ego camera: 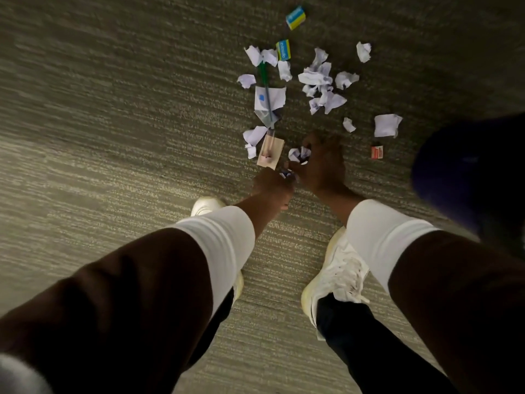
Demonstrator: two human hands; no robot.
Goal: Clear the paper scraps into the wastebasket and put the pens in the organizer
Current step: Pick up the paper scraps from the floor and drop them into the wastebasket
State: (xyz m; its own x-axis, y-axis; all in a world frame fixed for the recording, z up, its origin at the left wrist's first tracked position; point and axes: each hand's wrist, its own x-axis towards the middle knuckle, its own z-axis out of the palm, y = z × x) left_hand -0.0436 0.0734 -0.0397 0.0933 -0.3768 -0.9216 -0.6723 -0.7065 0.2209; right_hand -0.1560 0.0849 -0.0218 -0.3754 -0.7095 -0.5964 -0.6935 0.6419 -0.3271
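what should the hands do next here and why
Probably reach the right hand forward for the nearest loose scrap. Both it and the left hand already hold crumpled paper, many scraps still lie on the carpet, and no wastebasket is clearly in view yet.

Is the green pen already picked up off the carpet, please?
No, the green pen lies on the carpet among the paper scraps, beyond both hands.
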